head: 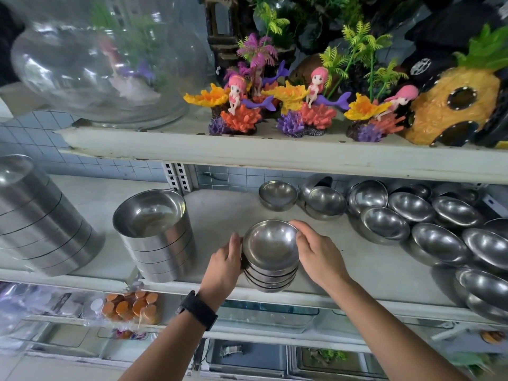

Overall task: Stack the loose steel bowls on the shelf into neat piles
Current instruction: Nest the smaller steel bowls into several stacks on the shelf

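A pile of several small round steel bowls [270,253] stands near the front edge of the middle shelf [220,213]. My left hand [224,264] presses the pile's left side, a black watch on that wrist. My right hand [316,248] cups the top bowl's right rim. Several loose bowls [384,224] lie tilted and overlapping along the right part of the shelf. One single bowl [277,195] sits further back, with another bowl [325,202] beside it.
Two tall stacks of straight-sided steel bowls stand left: one [156,235] close to the pile, a larger one [35,215] at the far left. The shelf above holds a glass fishbowl [110,64] and mermaid ornaments [302,105]. Below are glass tanks and bagged items.
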Demonstrator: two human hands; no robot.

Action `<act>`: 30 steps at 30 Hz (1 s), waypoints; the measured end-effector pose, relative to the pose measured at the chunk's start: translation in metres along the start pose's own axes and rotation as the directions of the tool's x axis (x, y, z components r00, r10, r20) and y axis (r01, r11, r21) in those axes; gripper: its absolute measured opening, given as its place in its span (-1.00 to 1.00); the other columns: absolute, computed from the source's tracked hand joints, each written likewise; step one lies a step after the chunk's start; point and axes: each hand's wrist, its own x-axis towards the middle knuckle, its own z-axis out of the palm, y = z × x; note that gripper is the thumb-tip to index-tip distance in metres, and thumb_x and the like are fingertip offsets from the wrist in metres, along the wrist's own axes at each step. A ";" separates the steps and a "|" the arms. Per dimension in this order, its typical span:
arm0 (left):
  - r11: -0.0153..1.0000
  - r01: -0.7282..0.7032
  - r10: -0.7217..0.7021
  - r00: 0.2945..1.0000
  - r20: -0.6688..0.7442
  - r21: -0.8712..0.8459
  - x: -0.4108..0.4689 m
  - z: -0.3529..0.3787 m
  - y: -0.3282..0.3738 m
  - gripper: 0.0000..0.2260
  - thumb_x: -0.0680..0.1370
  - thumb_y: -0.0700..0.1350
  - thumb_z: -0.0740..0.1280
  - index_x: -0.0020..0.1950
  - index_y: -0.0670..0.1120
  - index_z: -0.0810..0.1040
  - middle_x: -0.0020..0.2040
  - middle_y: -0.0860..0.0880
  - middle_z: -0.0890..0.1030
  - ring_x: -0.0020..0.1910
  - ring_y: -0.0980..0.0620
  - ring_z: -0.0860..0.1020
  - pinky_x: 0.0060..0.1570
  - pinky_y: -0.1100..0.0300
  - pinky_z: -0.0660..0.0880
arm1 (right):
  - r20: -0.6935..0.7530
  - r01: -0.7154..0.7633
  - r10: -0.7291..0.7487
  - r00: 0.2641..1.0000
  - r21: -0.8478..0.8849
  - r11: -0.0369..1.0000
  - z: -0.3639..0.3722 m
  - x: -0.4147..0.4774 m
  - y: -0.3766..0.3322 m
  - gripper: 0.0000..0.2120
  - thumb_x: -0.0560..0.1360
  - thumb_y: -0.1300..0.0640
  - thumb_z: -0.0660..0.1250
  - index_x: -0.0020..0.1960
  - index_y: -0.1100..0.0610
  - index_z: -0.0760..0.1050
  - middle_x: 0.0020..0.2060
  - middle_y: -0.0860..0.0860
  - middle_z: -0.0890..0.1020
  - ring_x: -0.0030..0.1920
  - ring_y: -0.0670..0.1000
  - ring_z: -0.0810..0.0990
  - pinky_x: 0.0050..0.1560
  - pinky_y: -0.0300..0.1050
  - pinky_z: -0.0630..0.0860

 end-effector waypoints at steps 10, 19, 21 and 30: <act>0.998 -0.046 0.045 0.999 0.025 0.034 -0.007 -0.003 0.007 -0.53 0.66 0.29 -0.02 -0.20 0.05 0.46 -0.34 0.02 0.53 -0.27 -0.01 0.52 -0.08 0.02 0.49 | 0.053 -0.047 0.052 0.997 -0.095 0.994 0.005 -0.004 0.001 -0.68 0.70 -0.01 0.03 0.41 -0.16 0.34 -0.20 -0.08 0.62 -0.17 0.02 0.59 -0.17 -0.04 0.45; 0.978 -0.075 0.075 0.997 0.010 0.193 -0.007 -0.002 0.001 -0.50 0.60 0.40 -0.15 0.06 0.20 0.51 -0.16 -0.03 0.64 -0.07 -0.14 0.62 -0.02 -0.02 0.55 | 0.077 -0.109 0.101 0.992 0.106 0.988 0.010 -0.007 0.004 -0.66 0.69 -0.11 0.05 0.44 -0.17 0.32 0.35 -0.14 0.49 0.20 -0.07 0.50 0.13 -0.04 0.42; 0.977 -0.042 0.043 0.999 0.001 0.211 -0.006 -0.004 0.000 -0.43 0.64 0.32 -0.09 0.31 0.03 0.53 0.08 -0.12 0.67 0.10 -0.19 0.62 0.12 -0.04 0.54 | 0.114 -0.158 0.141 0.983 0.157 0.975 0.009 -0.010 0.003 -0.63 0.67 -0.20 0.03 0.47 -0.24 0.27 0.31 -0.18 0.51 0.25 0.00 0.54 0.18 0.06 0.51; 0.996 0.091 -0.091 0.994 0.067 0.004 -0.013 0.000 0.013 -0.47 0.71 0.15 -0.06 0.12 -0.20 0.54 -0.20 -0.22 0.61 -0.35 -0.10 0.65 -0.47 0.20 0.53 | 0.264 -0.269 0.188 0.946 0.316 0.910 0.007 -0.018 -0.007 -0.67 0.66 -0.26 -0.02 0.35 -0.23 0.32 -0.27 0.08 0.65 -0.39 0.08 0.68 -0.43 0.01 0.62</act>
